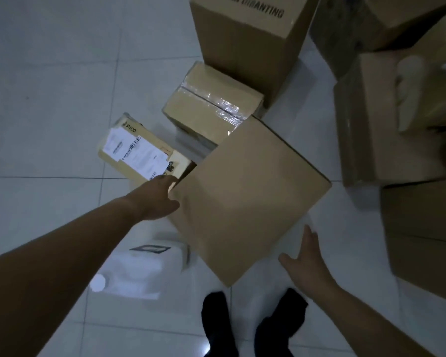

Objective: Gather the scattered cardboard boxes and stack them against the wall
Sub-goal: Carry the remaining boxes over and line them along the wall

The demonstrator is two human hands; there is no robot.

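A plain brown cardboard box [247, 197] sits in the middle of the floor, one corner pointing toward me. My left hand [160, 197] grips its left edge, fingers curled around the corner. My right hand [304, 256] hovers open beside the box's lower right side, not touching it. Behind it lie a flat box with a white shipping label [142, 148] and a taped box [211, 104]. A tall printed box [247, 39] stands further back.
More cardboard boxes [397, 119] pile up along the right side. A white container [139, 269] lies on the tiled floor by my left arm. My feet in dark socks [250, 325] stand just below the box. Open tiled floor [49, 86] lies to the left.
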